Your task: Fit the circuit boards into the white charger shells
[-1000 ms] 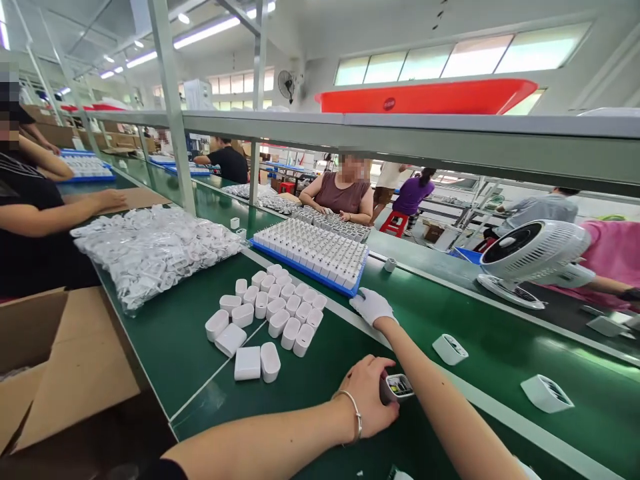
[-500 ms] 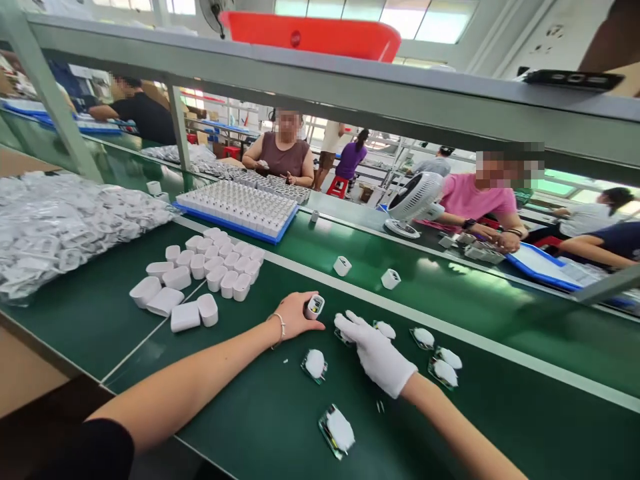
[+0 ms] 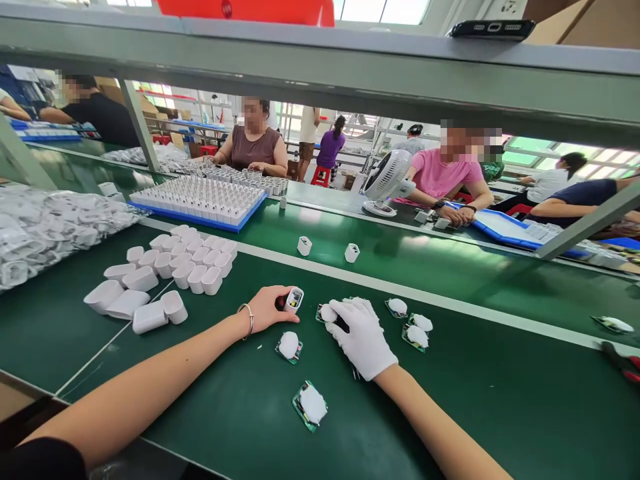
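My bare left hand (image 3: 267,309) is closed around a white plastic housing (image 3: 296,298), whose open end faces up and shows small parts inside. My right hand (image 3: 364,337), in a white glove, has its thumb and forefinger curled at the edge of a circuit board (image 3: 325,313) topped with a white blob. Below my left hand lies another circuit board (image 3: 289,345) of the same sort, and a further circuit board (image 3: 310,405) is nearer to me. Right of the glove rest more circuit boards (image 3: 416,335); the glove partly hides what lies beneath it.
White empty housings (image 3: 195,263) stand grouped at left, beside a heap of bagged white parts (image 3: 55,230). Beyond is a blue tray (image 3: 240,220) of white units. Two housings (image 3: 352,253) stand past the white line. Red-handled pliers (image 3: 627,367) lie far right. A shelf beam (image 3: 320,73) crosses above.
The view has swung to the right and tilted down. My right hand's fingers have gone from stretched over the board to curled at its edge. My left hand still holds the housing.
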A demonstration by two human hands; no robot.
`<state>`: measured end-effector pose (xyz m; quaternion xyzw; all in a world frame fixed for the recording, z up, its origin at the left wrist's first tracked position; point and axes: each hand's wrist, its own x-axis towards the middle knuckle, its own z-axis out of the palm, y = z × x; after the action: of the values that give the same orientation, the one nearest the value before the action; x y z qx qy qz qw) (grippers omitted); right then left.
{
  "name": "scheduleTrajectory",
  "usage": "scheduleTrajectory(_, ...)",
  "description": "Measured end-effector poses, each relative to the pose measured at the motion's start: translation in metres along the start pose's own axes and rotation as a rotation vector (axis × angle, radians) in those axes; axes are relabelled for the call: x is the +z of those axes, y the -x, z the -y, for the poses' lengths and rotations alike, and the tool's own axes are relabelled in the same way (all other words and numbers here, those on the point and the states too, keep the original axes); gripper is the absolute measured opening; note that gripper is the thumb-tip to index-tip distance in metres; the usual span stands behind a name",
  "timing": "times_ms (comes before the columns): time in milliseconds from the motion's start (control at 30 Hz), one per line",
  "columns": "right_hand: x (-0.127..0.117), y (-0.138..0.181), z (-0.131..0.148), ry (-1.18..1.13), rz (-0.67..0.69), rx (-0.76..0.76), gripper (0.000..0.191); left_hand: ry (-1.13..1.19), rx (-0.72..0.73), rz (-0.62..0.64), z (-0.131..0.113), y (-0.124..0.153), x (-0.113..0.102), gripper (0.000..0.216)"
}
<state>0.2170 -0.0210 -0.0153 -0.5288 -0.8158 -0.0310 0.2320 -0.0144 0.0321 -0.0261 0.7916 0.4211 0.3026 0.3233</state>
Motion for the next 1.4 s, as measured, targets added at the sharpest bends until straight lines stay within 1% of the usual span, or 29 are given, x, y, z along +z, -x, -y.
scheduleTrajectory(100,-0.007,0.002,0.015,0.029,-0.053,-0.046,0.033,0.012,0.060,0.013,-0.006,0.003,0.000,0.052)
scheduleTrajectory(200,-0.015,0.003,0.037,0.019,-0.056,-0.190,0.041,0.023,0.193,0.023,-0.014,0.008,0.003,0.051)
scheduleTrajectory(233,-0.016,0.004,0.044,0.010,-0.040,-0.224,0.041,0.024,0.238,0.025,-0.017,0.009,0.004,0.050)
scheduleTrajectory(300,-0.016,0.004,0.054,-0.023,-0.018,-0.235,0.036,0.024,0.299,0.024,-0.023,0.013,0.006,0.047)
scheduleTrajectory(367,-0.014,0.005,0.059,-0.102,-0.030,-0.190,0.030,0.026,0.332,0.015,-0.028,0.018,0.007,0.044)
scheduleTrajectory(433,-0.011,0.006,0.060,-0.210,-0.072,-0.137,0.025,0.032,0.348,0.024,-0.033,0.021,0.008,0.040)
scheduleTrajectory(533,-0.008,0.009,0.060,-0.358,-0.143,-0.097,0.021,0.043,0.350,0.054,-0.040,0.026,0.007,0.041)
scheduleTrajectory(567,-0.007,0.011,0.061,-0.407,-0.167,-0.073,0.022,0.043,0.342,0.052,-0.041,0.027,0.008,0.042)
scheduleTrajectory(633,-0.006,0.014,0.063,-0.508,-0.204,0.014,0.034,0.035,0.328,0.036,-0.043,0.028,0.009,0.045)
scheduleTrajectory(700,-0.007,0.015,0.066,-0.580,-0.201,0.109,0.051,0.018,0.333,0.022,-0.042,0.028,0.011,0.047)
scheduleTrajectory(733,-0.008,0.013,0.067,-0.600,-0.185,0.148,0.055,0.006,0.335,0.013,-0.042,0.027,0.012,0.050)
scheduleTrajectory(767,-0.010,0.010,0.065,-0.611,-0.172,0.190,0.055,-0.010,0.326,-0.003,-0.041,0.026,0.013,0.055)
scheduleTrajectory(833,-0.016,-0.002,0.055,-0.649,-0.161,0.302,0.055,-0.078,0.260,-0.081,-0.039,0.022,0.010,0.067)
scheduleTrajectory(867,-0.019,-0.011,0.046,-0.687,-0.164,0.377,0.058,-0.149,0.206,-0.140,-0.038,0.020,0.007,0.069)
scheduleTrajectory(900,-0.024,-0.021,0.034,-0.738,-0.169,0.456,0.062,-0.253,0.141,-0.206,-0.037,0.018,0.002,0.065)
scheduleTrajectory(933,-0.028,-0.031,0.020,-0.811,-0.168,0.523,0.064,-0.386,0.064,-0.274,-0.037,0.017,-0.004,0.056)
scheduleTrajectory(967,-0.032,-0.041,0.005,-0.892,-0.169,0.578,0.059,-0.534,-0.026,-0.338,-0.036,0.016,-0.010,0.046)
scheduleTrajectory(1033,-0.039,-0.056,-0.024,-1.132,-0.170,0.622,0.039,-0.804,-0.223,-0.423,-0.034,0.015,-0.023,0.033)
scheduleTrajectory(1100,-0.043,-0.062,-0.045,-1.361,-0.194,0.636,0.030,-0.963,-0.388,-0.431,-0.032,0.015,-0.034,0.034)
scheduleTrajectory(1167,-0.045,-0.061,-0.053,-1.517,-0.206,0.645,0.026,-1.031,-0.484,-0.393,-0.030,0.016,-0.039,0.034)
scheduleTrajectory(1267,-0.044,-0.057,-0.050,-1.682,-0.159,0.696,0.021,-1.054,-0.557,-0.340,-0.029,0.016,-0.041,0.036)
scheduleTrajectory(1400,-0.042,-0.056,-0.041,-1.919,-0.104,0.803,0.014,-1.056,-0.606,-0.283,-0.029,0.013,-0.043,0.037)
